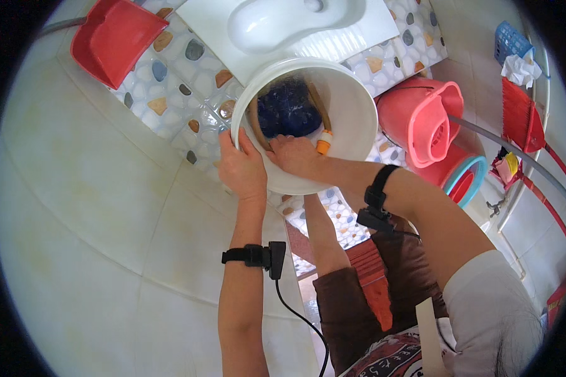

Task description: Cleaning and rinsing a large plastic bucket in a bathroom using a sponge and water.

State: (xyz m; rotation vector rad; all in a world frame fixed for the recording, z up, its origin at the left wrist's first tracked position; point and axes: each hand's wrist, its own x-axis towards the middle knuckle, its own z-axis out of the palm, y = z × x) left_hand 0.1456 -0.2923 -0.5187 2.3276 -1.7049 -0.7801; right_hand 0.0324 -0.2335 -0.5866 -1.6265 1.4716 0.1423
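Observation:
A large white plastic bucket (pixel 353 113) stands tilted in front of me, its mouth facing up toward me. My left hand (pixel 243 165) grips its rim on the left, thumb inside the wall. Reaching into the bucket, my right hand (pixel 295 153) is beside a wet dark blue mass (pixel 287 108) that looks like cloth. A tan hose (pixel 317 101) curves along the inner wall and ends in an orange and white connector (pixel 324 142) near my right wrist. My right fingertips are partly hidden, so their grip is unclear.
A white squat toilet (pixel 259 28) lies beyond the bucket on pebble-patterned tiles. At upper left sits a red dustpan (pixel 115 37). On the right are a pink mop bucket (pixel 405 113), a red bucket with a turquoise rim (pixel 476 176), a grey pole (pixel 500 141) and a wall tap (pixel 495 207).

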